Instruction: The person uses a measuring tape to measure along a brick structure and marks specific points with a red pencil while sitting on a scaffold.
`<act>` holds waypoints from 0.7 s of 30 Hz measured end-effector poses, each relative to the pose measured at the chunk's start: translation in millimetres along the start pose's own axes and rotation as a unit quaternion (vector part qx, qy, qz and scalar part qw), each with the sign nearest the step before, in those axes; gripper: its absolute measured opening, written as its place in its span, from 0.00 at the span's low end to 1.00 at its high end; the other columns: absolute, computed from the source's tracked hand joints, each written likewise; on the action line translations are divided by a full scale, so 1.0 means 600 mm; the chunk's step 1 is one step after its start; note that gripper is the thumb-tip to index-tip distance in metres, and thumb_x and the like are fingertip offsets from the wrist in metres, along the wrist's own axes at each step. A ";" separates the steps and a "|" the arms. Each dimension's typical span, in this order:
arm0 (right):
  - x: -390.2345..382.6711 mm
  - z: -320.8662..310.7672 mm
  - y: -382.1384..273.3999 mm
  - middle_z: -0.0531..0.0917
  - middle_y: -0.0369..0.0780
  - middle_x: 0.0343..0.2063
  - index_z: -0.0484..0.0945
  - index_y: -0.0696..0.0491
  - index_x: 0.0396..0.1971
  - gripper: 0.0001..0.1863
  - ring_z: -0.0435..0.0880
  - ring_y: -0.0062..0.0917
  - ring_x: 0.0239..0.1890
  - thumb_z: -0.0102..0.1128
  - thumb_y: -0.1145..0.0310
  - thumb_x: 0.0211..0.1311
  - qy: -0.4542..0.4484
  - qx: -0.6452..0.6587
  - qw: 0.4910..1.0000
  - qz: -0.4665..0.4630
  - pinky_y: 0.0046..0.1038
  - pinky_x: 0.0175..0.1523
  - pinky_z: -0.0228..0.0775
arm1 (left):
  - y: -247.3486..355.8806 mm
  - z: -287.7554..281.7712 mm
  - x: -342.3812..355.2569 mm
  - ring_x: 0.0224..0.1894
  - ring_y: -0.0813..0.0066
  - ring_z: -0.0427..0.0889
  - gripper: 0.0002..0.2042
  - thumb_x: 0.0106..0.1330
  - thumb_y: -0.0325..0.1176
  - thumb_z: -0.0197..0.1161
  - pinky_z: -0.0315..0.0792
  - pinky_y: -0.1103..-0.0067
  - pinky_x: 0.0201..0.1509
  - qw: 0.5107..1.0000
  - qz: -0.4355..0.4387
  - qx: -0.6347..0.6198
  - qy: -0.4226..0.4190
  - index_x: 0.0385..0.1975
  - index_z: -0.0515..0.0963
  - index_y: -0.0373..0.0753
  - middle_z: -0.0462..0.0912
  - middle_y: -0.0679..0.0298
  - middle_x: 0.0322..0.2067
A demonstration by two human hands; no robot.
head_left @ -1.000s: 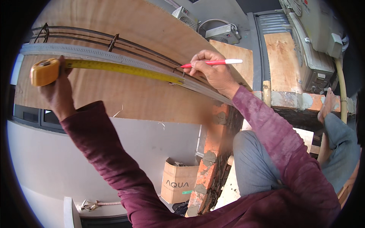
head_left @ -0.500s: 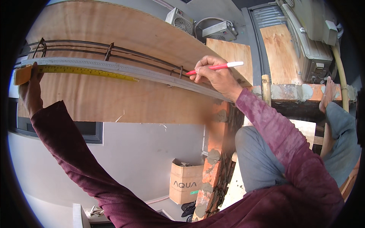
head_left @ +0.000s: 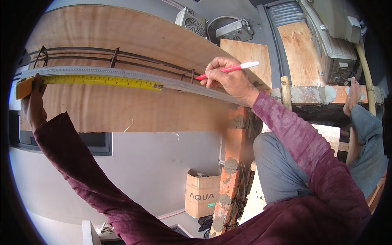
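My left hand [head_left: 36,107] is closed on a tape measure with a yellow-orange case [head_left: 23,88]. Its thumb lies at the end of a long silver metal ruler [head_left: 110,72]. The yellow tape blade [head_left: 106,80] runs out rightward along the ruler's near edge, its hook end stopping around mid-ruler. My right hand [head_left: 230,81] grips a red marker [head_left: 228,70] with a white end, its tip beside the ruler near a steel tie. Under both hands stretches a plywood sheet [head_left: 122,108]. A rebar cage [head_left: 147,59] lies just beyond the ruler.
A brick wall with mortar [head_left: 229,179] runs below the board's right end, and another brick course [head_left: 318,96] extends right. A cardboard box [head_left: 200,195] stands low down. Bamboo poles [head_left: 286,93] and air-conditioner units [head_left: 191,22] are at the far right and back.
The tape blade has slid slightly right along the ruler and shows more of its face. The marker tip has shifted a little left.
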State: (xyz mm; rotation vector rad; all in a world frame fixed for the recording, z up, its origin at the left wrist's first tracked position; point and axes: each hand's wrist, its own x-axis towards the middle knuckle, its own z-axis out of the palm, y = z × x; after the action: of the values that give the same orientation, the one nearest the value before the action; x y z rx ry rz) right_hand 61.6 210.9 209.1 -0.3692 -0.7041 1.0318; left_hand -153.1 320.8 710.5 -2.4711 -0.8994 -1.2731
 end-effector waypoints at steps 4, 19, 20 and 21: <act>0.000 -0.001 -0.005 0.82 0.40 0.26 0.75 0.59 0.29 0.05 0.85 0.19 0.30 0.56 0.72 0.62 0.003 -0.015 1.000 -0.012 0.21 0.36 0.80 | -0.004 0.012 0.007 0.49 0.70 0.80 0.19 0.63 0.29 0.68 0.80 0.75 0.55 0.999 -0.036 0.034 0.023 0.50 0.71 0.33 0.77 0.57 0.46; 0.025 0.027 -0.015 0.83 0.41 0.26 0.76 0.59 0.29 0.06 0.84 0.19 0.30 0.58 0.72 0.60 -0.010 0.006 0.999 -0.037 0.21 0.36 0.80 | -0.002 0.020 0.000 0.48 0.68 0.82 0.22 0.61 0.33 0.70 0.80 0.77 0.53 0.998 -0.020 0.041 0.044 0.49 0.72 0.26 0.78 0.55 0.46; 0.032 0.035 -0.017 0.84 0.41 0.26 0.76 0.59 0.29 0.06 0.84 0.19 0.30 0.59 0.72 0.60 -0.016 0.004 0.999 -0.044 0.21 0.36 0.80 | 0.002 0.022 -0.003 0.47 0.68 0.82 0.22 0.61 0.34 0.70 0.80 0.77 0.53 0.997 -0.026 0.046 0.048 0.49 0.72 0.26 0.78 0.55 0.46; 0.038 0.043 -0.020 0.84 0.41 0.26 0.76 0.59 0.29 0.06 0.84 0.18 0.30 0.59 0.71 0.60 -0.020 0.004 0.999 -0.045 0.21 0.37 0.79 | 0.006 0.024 -0.006 0.47 0.68 0.82 0.22 0.61 0.34 0.70 0.81 0.78 0.52 0.997 -0.036 0.039 0.057 0.49 0.72 0.26 0.79 0.55 0.46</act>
State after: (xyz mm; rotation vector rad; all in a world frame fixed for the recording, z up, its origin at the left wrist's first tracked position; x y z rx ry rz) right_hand 59.0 224.1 243.2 -0.3079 -0.7447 0.9587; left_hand -142.8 322.9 699.1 -2.3013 -0.9963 -1.3598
